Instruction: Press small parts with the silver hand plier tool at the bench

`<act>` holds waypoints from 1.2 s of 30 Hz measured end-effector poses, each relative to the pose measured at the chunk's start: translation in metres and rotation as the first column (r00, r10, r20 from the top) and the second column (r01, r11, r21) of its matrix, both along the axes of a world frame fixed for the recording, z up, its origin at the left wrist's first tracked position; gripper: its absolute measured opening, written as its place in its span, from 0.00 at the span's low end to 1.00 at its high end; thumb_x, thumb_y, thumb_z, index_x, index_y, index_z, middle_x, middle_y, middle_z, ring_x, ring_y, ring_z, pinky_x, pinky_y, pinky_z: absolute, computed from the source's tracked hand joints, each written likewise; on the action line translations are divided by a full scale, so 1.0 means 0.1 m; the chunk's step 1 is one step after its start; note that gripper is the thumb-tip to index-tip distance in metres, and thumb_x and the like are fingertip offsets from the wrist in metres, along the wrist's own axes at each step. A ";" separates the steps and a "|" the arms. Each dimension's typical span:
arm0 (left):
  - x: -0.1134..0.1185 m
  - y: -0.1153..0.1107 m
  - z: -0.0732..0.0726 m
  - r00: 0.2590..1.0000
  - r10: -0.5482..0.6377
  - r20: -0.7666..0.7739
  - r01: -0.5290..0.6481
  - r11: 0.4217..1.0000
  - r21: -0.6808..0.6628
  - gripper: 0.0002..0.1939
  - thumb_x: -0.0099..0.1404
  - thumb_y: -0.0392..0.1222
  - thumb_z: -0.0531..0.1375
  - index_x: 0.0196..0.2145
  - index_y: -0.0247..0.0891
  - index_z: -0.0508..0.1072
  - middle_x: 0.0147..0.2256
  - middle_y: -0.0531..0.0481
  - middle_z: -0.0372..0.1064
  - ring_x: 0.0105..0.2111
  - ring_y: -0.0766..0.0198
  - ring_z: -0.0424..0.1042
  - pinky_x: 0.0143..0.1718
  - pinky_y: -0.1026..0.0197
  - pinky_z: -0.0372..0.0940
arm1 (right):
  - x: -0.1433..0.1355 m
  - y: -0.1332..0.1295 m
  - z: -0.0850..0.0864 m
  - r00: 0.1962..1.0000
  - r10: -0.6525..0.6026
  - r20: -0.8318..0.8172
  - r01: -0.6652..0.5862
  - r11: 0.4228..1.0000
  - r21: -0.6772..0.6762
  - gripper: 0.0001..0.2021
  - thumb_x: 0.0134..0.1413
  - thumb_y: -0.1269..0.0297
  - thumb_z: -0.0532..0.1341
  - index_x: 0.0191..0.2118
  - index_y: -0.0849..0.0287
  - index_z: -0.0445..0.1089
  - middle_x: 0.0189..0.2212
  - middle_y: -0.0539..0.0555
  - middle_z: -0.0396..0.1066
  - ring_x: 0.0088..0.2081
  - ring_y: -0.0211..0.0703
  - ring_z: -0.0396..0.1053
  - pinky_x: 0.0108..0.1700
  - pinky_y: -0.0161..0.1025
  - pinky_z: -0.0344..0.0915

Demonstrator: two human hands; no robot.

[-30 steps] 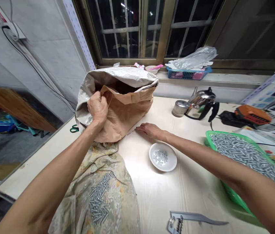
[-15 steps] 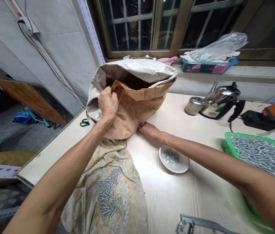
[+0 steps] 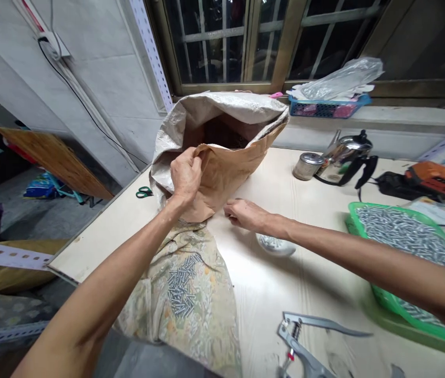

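Note:
A large brown paper sack [image 3: 230,170] with a pale lining stands on the table with its mouth open upward. My left hand [image 3: 186,176] grips the near edge of its rim, fingers closed on the paper. Just right of the sack's bottom corner, my right hand [image 3: 246,214] hovers near the table with curled fingers; what they hold, if anything, is hidden. Below my right forearm sits a white dish [image 3: 283,249] of small metal pieces, partly covered. A flowered cloth [image 3: 210,294] bears a heap of metal pins [image 3: 183,286].
On the right is a green basket [image 3: 354,218] full of metal pieces. Grey pliers [image 3: 304,352] lie at the front. Behind stand a kettle [image 3: 342,157], a jar [image 3: 308,166] and an orange tool [image 3: 438,178]. Green-handled scissors [image 3: 144,192] lie left of the sack.
My left hand has pulled the sack's rim slightly down and right, and the mouth gapes wider. My right hand has come away from the sack's bottom. The view has shifted, showing more of the pliers.

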State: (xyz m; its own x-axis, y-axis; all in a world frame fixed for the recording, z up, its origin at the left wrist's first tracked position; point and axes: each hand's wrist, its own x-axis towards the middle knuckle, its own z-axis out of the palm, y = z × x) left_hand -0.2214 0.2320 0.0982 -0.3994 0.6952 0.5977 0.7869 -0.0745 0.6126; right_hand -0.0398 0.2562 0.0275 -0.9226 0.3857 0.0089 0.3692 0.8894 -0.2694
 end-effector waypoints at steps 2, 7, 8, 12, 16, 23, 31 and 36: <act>0.17 -0.20 0.01 0.990 -0.139 0.006 0.140 0.989 -0.044 0.14 0.63 0.31 0.54 0.40 0.37 0.77 0.35 0.51 0.74 0.37 0.61 0.71 0.43 0.61 0.63 | 0.18 -0.20 0.16 0.988 0.030 -0.150 -0.036 0.999 -0.041 0.07 0.51 0.79 0.57 0.32 0.61 0.68 0.33 0.54 0.69 0.33 0.38 0.64 0.35 0.34 0.58; 0.83 -1.03 -0.05 0.875 -0.372 0.310 0.405 0.913 -0.048 0.18 0.56 0.38 0.67 0.46 0.42 0.78 0.48 0.47 0.72 0.52 0.54 0.67 0.58 0.53 0.59 | 0.74 -0.74 0.44 0.892 -0.068 -0.448 0.024 0.994 -0.103 0.05 0.54 0.75 0.57 0.32 0.59 0.68 0.30 0.50 0.67 0.30 0.36 0.63 0.34 0.34 0.59; 0.98 -1.21 -0.09 0.796 -0.381 0.470 0.422 0.907 0.021 0.17 0.57 0.39 0.67 0.45 0.42 0.78 0.49 0.47 0.72 0.54 0.54 0.66 0.60 0.54 0.58 | 0.83 -0.86 0.47 0.870 -0.098 -0.483 0.049 0.992 -0.113 0.05 0.54 0.75 0.57 0.32 0.59 0.68 0.29 0.50 0.67 0.30 0.36 0.63 0.34 0.34 0.59; 1.50 -1.68 -0.31 0.019 -0.175 0.984 0.459 0.876 0.147 0.19 0.70 0.50 0.54 0.46 0.36 0.77 0.45 0.41 0.74 0.50 0.54 0.71 0.55 0.55 0.64 | 1.02 -1.33 0.39 0.822 -0.133 -0.554 0.029 0.981 -0.192 0.06 0.56 0.74 0.57 0.35 0.58 0.68 0.32 0.51 0.70 0.33 0.38 0.67 0.36 0.35 0.63; 1.73 -1.83 -0.45 -0.470 0.046 0.881 0.443 0.876 0.191 0.27 0.74 0.52 0.43 0.54 0.31 0.71 0.38 0.40 0.76 0.43 0.56 0.76 0.51 0.55 0.68 | 1.09 -1.63 0.22 0.805 -0.187 -0.564 0.030 0.961 -0.275 0.07 0.56 0.74 0.57 0.38 0.58 0.70 0.35 0.53 0.73 0.37 0.41 0.69 0.42 0.40 0.66; 1.97 -2.08 -0.58 -0.599 0.030 0.801 0.290 0.939 0.183 0.24 0.75 0.48 0.43 0.50 0.28 0.70 0.33 0.43 0.75 0.31 0.63 0.76 0.37 0.62 0.71 | 1.33 -1.79 0.08 0.766 -0.318 -0.558 0.012 0.876 -0.483 0.09 0.59 0.72 0.57 0.40 0.58 0.75 0.37 0.53 0.75 0.39 0.41 0.71 0.44 0.39 0.66; 2.06 -2.26 -0.81 -0.562 0.048 0.826 0.324 0.931 0.167 0.27 0.73 0.53 0.43 0.52 0.30 0.71 0.39 0.37 0.75 0.40 0.54 0.76 0.41 0.51 0.72 | 1.75 -1.85 -0.01 0.696 -0.409 -0.590 0.125 0.878 -0.462 0.14 0.63 0.65 0.55 0.49 0.57 0.74 0.42 0.56 0.74 0.42 0.43 0.72 0.45 0.41 0.68; 2.05 -2.25 -0.87 -0.544 0.024 0.839 0.343 0.919 0.196 0.32 0.72 0.59 0.39 0.60 0.36 0.65 0.54 0.34 0.69 0.55 0.47 0.69 0.45 0.47 0.70 | 2.19 -1.90 -0.10 0.684 -0.497 -0.534 0.246 0.846 -0.473 0.13 0.64 0.61 0.55 0.47 0.54 0.75 0.40 0.55 0.75 0.40 0.43 0.72 0.43 0.41 0.68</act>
State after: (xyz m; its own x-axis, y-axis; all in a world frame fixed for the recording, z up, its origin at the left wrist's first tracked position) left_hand -0.0167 0.0074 0.0109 -0.0017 0.8646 -0.5024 -0.9226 0.1924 0.3343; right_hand 0.1787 0.0660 0.0175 -0.5299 0.7868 0.3163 0.2860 0.5170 -0.8068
